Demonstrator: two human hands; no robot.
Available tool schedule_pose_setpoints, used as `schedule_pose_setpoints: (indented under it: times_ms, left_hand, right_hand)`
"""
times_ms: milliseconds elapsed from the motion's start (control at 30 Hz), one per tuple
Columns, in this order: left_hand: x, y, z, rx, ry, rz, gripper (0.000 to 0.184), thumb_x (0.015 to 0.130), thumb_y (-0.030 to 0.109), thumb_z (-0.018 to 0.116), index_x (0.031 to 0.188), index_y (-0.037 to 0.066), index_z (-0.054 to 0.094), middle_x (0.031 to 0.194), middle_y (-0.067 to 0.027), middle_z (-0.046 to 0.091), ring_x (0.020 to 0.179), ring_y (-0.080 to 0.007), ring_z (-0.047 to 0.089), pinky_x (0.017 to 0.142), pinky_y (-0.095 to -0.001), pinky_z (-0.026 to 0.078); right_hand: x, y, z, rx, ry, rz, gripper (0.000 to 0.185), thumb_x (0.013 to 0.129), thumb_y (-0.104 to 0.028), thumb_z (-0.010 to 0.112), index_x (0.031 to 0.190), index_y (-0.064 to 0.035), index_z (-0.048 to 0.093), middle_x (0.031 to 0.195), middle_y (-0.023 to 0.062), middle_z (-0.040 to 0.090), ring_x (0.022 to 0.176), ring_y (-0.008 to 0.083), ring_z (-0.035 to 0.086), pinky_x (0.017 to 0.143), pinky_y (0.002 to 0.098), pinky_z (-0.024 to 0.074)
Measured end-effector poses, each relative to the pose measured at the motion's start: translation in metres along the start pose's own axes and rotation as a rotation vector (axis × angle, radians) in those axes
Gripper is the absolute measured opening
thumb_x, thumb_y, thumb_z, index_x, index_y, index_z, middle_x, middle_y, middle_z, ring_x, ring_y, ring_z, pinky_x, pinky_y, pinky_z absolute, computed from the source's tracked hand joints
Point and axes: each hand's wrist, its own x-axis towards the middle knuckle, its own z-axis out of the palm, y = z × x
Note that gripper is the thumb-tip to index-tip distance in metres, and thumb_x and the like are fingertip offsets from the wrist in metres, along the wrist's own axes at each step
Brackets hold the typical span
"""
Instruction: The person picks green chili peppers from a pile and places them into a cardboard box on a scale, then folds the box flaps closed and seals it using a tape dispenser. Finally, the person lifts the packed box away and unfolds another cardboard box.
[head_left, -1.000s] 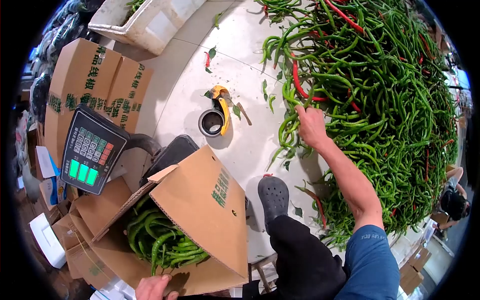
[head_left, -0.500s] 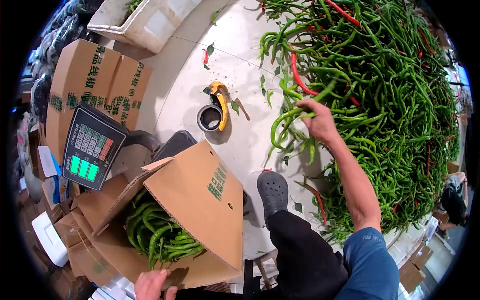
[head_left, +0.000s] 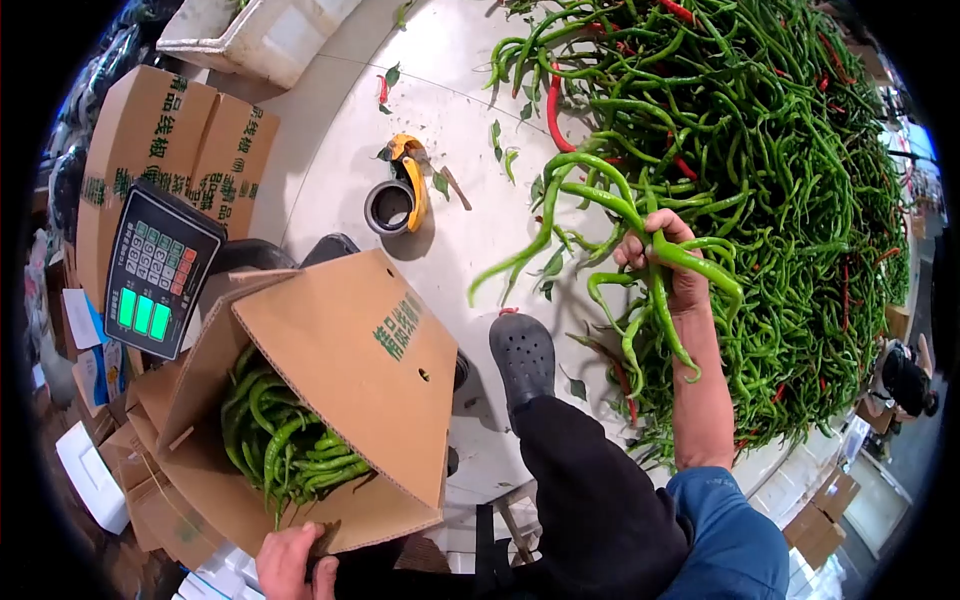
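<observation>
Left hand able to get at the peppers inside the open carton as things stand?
Probably yes: the left hand is at the edge of the carton, close to the peppers, and no flap shows between them.

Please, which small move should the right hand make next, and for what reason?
I would probably bring the bunch across to the open box. The right hand grips these long green chillies, similar chillies lie inside the box, and the left hand is at its edge.
</observation>
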Motion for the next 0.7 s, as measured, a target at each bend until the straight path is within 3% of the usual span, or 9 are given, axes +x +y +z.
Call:
schedule_pose_setpoints:
  times_ms: [33,133,267,433,500,533,567,633,700]
  left_hand:
    - [-0.003,-0.002,0.002,-0.006,0.000,-0.014,0.040,0.090,-0.002,0.070,0.129,0.000,0.064,0.111,-0.0204,0.069,0.097,-0.0378,0.068,0.085,-0.0420,0.055]
    - [-0.013,-0.003,0.004,-0.007,0.001,-0.070,0.039,0.091,-0.001,0.069,0.129,0.000,0.064,0.112,-0.0196,0.069,0.097,-0.0364,0.068,0.085,-0.0407,0.055]
    - [-0.022,-0.002,0.007,0.079,0.040,0.050,0.038,0.093,0.000,0.069,0.131,0.001,0.063,0.115,-0.0192,0.069,0.097,-0.0347,0.068,0.083,-0.0363,0.056]
    - [-0.042,0.009,0.008,0.052,0.105,0.068,0.039,0.093,0.002,0.068,0.131,0.000,0.063,0.127,-0.0209,0.065,0.111,-0.0390,0.065,0.092,-0.0417,0.055]
    - [-0.049,0.014,0.013,0.043,0.166,0.133,0.038,0.084,0.001,0.070,0.121,-0.002,0.064,0.121,-0.0216,0.067,0.109,-0.0400,0.065,0.094,-0.0447,0.053]
    - [-0.052,0.017,0.015,0.038,0.201,0.164,0.037,0.080,0.000,0.071,0.116,-0.003,0.065,0.118,-0.0220,0.068,0.109,-0.0405,0.066,0.096,-0.0462,0.052]
    - [-0.056,0.019,0.013,0.002,0.168,0.200,0.044,0.079,0.001,0.072,0.121,-0.003,0.064,0.122,-0.0222,0.065,0.112,-0.0406,0.063,0.098,-0.0463,0.051]
    - [-0.057,0.033,0.015,-0.025,0.171,0.285,0.043,0.076,0.002,0.076,0.118,-0.002,0.066,0.116,-0.0198,0.068,0.106,-0.0391,0.066,0.093,-0.0450,0.053]
    - [-0.060,0.046,0.018,-0.056,0.158,0.358,0.042,0.074,0.005,0.079,0.115,0.000,0.068,0.111,-0.0168,0.070,0.098,-0.0361,0.068,0.087,-0.0430,0.055]
  right_hand:
    - [-0.006,0.002,0.002,-0.043,0.000,-0.006,0.026,0.083,-0.011,0.072,0.108,-0.0103,0.063,0.074,0.0033,0.050,0.068,0.0163,0.049,0.076,0.0401,0.0494]
    - [-0.015,0.002,0.011,0.050,0.005,0.046,0.026,0.083,-0.012,0.069,0.108,-0.0104,0.063,0.073,0.0027,0.049,0.068,0.0162,0.048,0.074,0.0385,0.0471]
    - [-0.027,0.004,0.016,0.191,-0.030,0.061,0.028,0.083,-0.016,0.069,0.111,-0.0131,0.061,0.078,0.0015,0.048,0.067,0.0133,0.046,0.071,0.0342,0.0411]
    - [-0.049,-0.008,0.038,0.247,-0.045,0.042,0.028,0.084,-0.018,0.068,0.111,-0.0139,0.060,0.079,0.0004,0.047,0.067,0.0116,0.043,0.072,0.0332,0.0406]
    - [-0.054,-0.018,0.056,0.233,-0.081,0.023,0.028,0.084,-0.018,0.068,0.110,-0.0136,0.060,0.080,0.0005,0.047,0.067,0.0115,0.043,0.072,0.0332,0.0409]
    - [-0.056,-0.026,0.066,0.233,-0.119,0.017,0.029,0.084,-0.018,0.068,0.111,-0.0134,0.060,0.080,0.0011,0.048,0.067,0.0118,0.044,0.072,0.0335,0.0418]
    - [-0.056,-0.035,0.078,0.235,-0.183,0.017,0.029,0.083,-0.017,0.068,0.111,-0.0131,0.060,0.081,0.0015,0.049,0.067,0.0120,0.045,0.072,0.0339,0.0423]
    - [-0.050,-0.056,0.104,0.284,-0.388,0.029,0.029,0.084,-0.010,0.065,0.113,-0.0104,0.062,0.079,0.0031,0.048,0.072,0.0158,0.047,0.076,0.0386,0.0446]
    - [-0.041,-0.078,0.147,0.212,-0.635,-0.010,0.029,0.085,-0.009,0.068,0.114,-0.0104,0.062,0.076,0.0029,0.048,0.069,0.0156,0.046,0.070,0.0383,0.0444]
